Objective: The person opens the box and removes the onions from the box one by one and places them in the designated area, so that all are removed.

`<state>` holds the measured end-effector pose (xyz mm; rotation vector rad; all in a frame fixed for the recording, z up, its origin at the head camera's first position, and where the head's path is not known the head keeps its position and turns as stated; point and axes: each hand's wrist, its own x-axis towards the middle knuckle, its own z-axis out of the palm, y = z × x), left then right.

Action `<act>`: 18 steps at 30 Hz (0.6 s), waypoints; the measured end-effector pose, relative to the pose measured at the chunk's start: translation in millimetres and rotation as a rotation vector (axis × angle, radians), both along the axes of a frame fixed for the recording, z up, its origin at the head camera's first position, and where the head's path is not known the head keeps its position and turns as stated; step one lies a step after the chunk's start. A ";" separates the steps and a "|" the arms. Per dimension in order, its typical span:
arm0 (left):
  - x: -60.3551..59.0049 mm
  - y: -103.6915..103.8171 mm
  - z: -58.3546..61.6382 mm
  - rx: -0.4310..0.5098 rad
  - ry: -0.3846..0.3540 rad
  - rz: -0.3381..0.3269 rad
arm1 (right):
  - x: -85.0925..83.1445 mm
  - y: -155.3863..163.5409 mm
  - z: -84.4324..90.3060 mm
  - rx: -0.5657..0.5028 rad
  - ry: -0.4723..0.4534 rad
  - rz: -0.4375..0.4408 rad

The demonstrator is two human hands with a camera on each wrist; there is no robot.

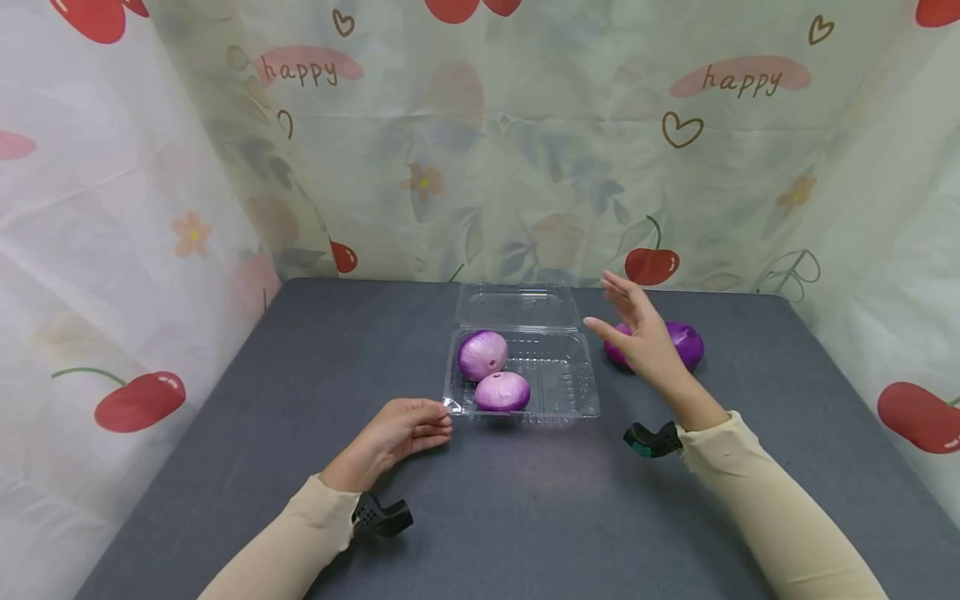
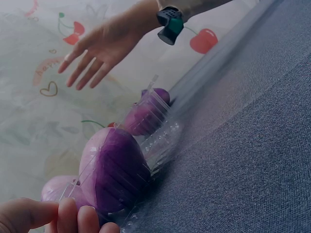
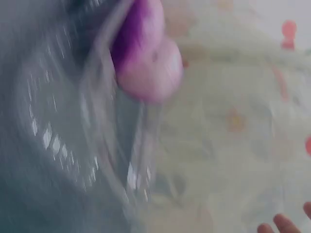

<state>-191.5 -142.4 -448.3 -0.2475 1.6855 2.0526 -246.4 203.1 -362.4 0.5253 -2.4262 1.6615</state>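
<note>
A clear plastic clamshell box [image 1: 555,375] lies on the table with its lid [image 1: 517,307] folded back. In its left half are two purple-and-pale-pink red onions, one behind [image 1: 482,356] and one in front [image 1: 502,392]. At the box's front left corner, my left hand [image 1: 408,429] pinches the rim between thumb and fingers. My right hand [image 1: 641,333] is raised to the right of the box, fingers spread and holding nothing. Partly hidden behind it are more purple onions [image 1: 686,343] on the table. The right wrist view is blurred, with that hand's fingertips [image 3: 284,223] in a corner.
The dark grey table [image 1: 322,358] is enclosed at the back and sides by a printed curtain [image 1: 502,183]. Each wrist bears a black camera mount, one at the left [image 1: 382,515] and one at the right [image 1: 651,440].
</note>
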 end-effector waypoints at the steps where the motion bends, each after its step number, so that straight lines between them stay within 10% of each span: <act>1: 0.1 0.0 0.1 0.003 -0.001 -0.001 | 2.1 -6.5 -2.4 -0.012 0.010 0.016; 9: 0.6 -0.7 0.8 0.023 0.008 -0.014 | 15.5 -51.3 -28.2 0.002 -0.025 0.149; 18: 1.0 -0.9 1.2 0.004 0.006 -0.010 | 15.2 -76.0 -47.7 0.276 -0.204 0.248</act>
